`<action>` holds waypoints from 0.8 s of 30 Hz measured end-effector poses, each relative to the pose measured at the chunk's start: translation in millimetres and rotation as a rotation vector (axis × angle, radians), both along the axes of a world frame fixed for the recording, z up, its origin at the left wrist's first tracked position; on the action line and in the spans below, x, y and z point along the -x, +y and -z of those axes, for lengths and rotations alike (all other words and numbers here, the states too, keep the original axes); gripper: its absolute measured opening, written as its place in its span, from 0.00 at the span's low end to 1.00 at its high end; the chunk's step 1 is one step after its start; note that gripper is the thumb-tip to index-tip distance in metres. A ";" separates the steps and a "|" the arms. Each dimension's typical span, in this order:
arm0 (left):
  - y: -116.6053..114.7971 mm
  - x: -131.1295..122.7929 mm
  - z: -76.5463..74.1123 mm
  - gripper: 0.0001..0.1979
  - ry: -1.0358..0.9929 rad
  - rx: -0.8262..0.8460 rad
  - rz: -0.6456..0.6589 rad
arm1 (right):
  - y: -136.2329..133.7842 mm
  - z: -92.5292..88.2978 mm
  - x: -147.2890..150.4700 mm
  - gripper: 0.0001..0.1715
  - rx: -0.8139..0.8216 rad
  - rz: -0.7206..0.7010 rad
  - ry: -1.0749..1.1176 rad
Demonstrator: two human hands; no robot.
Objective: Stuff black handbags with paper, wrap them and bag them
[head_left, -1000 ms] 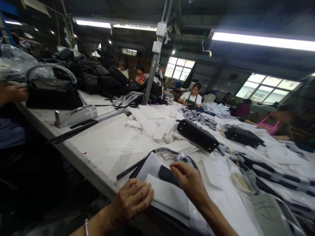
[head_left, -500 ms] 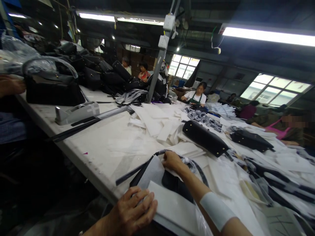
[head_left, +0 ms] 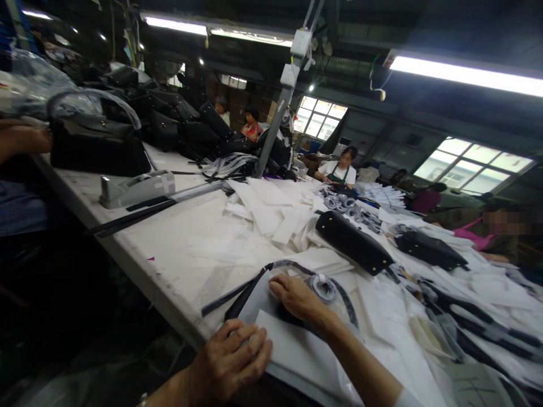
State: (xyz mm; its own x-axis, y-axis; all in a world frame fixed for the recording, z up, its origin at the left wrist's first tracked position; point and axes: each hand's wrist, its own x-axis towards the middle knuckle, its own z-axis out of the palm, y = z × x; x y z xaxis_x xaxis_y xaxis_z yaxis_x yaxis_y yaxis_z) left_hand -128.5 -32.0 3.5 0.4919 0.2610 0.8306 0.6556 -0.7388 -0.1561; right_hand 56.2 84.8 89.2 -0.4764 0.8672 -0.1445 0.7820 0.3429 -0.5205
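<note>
My left hand [head_left: 231, 356] lies flat, fingers together, on the near corner of a white sheet [head_left: 292, 356] that covers a dark bag [head_left: 284, 314] at the table's front edge. My right hand [head_left: 297, 297] rests palm down on the bag's top beside a wrapped strap coil [head_left: 324, 287], its fingers curled over the bag; what they grip is hidden. A black strap [head_left: 231, 291] runs out to the left from under the sheet.
A black handbag [head_left: 354, 243] lies further back amid white paper pieces [head_left: 271, 212]. A grey tape dispenser [head_left: 136, 189] and long black strips sit left. Another person's hand [head_left: 23, 138] touches a wrapped black bag [head_left: 99, 147]. Several people sit along the far side. A pole [head_left: 278, 113] rises from the table.
My right hand has slid forward from the sheet's middle to the bag's top by the strap coil. My left hand has stayed on the sheet's corner.
</note>
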 end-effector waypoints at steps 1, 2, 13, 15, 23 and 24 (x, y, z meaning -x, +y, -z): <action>0.3 -0.6 0.4 0.15 -0.004 -0.006 -0.002 | 0.0 2.1 0.0 0.16 0.020 -0.014 0.015; 0.4 -1.1 1.0 0.16 0.000 -0.010 -0.006 | 0.8 3.9 -0.3 0.18 0.039 -0.021 0.028; -0.3 -3.3 6.5 0.14 0.015 -0.017 -0.031 | 35.7 7.5 -12.2 0.10 -0.052 0.134 -0.077; -0.5 -3.1 5.6 0.15 0.020 0.000 -0.026 | 41.4 13.2 -13.2 0.08 -0.084 0.160 -0.129; -0.3 -4.1 3.3 0.14 0.011 -0.019 -0.049 | 52.9 29.0 -4.7 0.12 -0.061 0.181 -0.226; 0.0 -4.4 4.2 0.14 0.003 -0.024 -0.049 | 52.9 28.9 -5.0 0.10 -0.042 0.185 -0.222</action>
State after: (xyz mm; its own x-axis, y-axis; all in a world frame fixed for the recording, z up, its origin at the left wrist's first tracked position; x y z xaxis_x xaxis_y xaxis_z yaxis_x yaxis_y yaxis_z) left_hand -124.1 -32.1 -0.7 0.4813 0.2645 0.8357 0.6905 -0.7017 -0.1756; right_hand 61.3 137.7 60.3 -0.2706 0.9438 -0.1899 0.9265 0.2017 -0.3178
